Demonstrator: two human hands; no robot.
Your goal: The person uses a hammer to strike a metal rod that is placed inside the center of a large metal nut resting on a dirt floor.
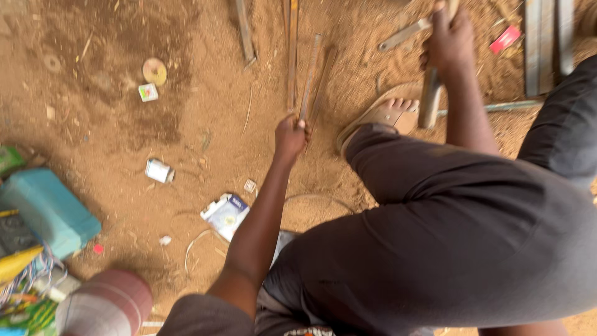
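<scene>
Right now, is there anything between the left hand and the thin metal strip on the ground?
No. The left hand already grips the near end of the thin metal strip, so nothing visible separates them. The right hand holds a metal bar near the sandalled foot.

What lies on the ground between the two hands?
In the head view, a sandalled foot rests on the sandy ground between the left hand and right hand.

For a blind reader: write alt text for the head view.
Seen from above, a seated person's left hand grips a thin metal strip on sandy ground, while the right hand holds an upright metal bar beside a sandalled foot. Litter lies scattered around.
</scene>
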